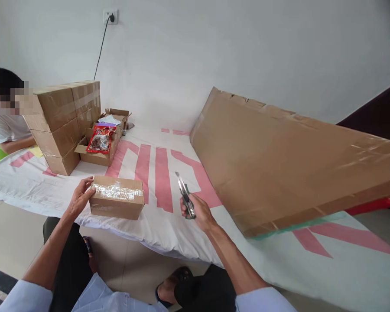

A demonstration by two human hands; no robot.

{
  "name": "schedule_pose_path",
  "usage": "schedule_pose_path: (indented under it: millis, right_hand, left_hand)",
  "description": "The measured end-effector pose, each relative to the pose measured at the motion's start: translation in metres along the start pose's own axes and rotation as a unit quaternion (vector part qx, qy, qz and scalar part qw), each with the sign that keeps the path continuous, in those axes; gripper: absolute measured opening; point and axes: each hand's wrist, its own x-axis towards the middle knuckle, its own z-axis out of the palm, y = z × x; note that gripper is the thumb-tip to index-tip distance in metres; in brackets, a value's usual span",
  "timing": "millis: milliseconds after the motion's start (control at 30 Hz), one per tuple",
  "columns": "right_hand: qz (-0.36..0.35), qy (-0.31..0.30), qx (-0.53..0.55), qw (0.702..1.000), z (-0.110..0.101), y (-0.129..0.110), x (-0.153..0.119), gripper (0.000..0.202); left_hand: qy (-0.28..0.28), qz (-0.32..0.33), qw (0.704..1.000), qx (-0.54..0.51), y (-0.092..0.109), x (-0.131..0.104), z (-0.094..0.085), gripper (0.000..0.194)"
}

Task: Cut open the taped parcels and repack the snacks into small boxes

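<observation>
A small cardboard box point(117, 210) lies near the front edge of the cloth-covered table, with shiny clear tape along its top. My left hand point(82, 198) grips its left end, thumb on the top and fingers at the far corner. To the right of the box, apart from it, my right hand point(198, 210) is closed around a utility knife point(186, 197) with a green and silver handle. The knife's bare blade points up and away from me, above the cloth.
At left stands a stack of taped cardboard boxes point(56, 130), with a person point(8, 125) behind it. Beside the stack, an open box point(94, 158) bears a red food packet point(100, 139). A large cardboard sheet point(289, 164) leans at right. White cloth point(188, 236) with pink markings covers the table.
</observation>
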Motion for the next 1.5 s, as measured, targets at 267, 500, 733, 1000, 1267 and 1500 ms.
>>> schedule_pose_path:
  millis: [267, 500, 733, 1000, 1267, 1500]
  right_hand:
    - [-0.138, -0.238, 0.022, 0.961, 0.106, -0.094, -0.008, 0.042]
    - [-0.168, -0.202, 0.037, 0.964, 0.123, -0.079, -0.007, 0.047]
    - [-0.184, -0.175, 0.043, 0.966, 0.114, -0.074, -0.006, 0.05]
    - [-0.194, -0.167, 0.031, 0.966, 0.109, -0.072, -0.005, 0.056]
    - [-0.271, -0.248, -0.162, 0.916, 0.109, -0.129, -0.003, 0.028]
    - [-0.311, -0.301, -0.274, 0.859, 0.138, -0.152, -0.001, 0.023]
  left_hand:
    - [-0.001, -0.032, 0.997, -0.072, -0.001, 0.006, -0.001, 0.057]
    - [-0.094, -0.069, 0.99, -0.078, 0.004, 0.01, -0.019, 0.043]
    - [-0.111, -0.057, 0.988, -0.086, 0.004, 0.011, -0.013, 0.045]
    - [-0.093, -0.051, 0.993, -0.057, 0.009, 0.008, -0.008, 0.052]
    - [-0.065, -0.063, 0.991, -0.096, 0.012, 0.005, 0.001, 0.044]
    - [-0.088, -0.046, 0.988, -0.118, 0.001, -0.001, -0.002, 0.062]
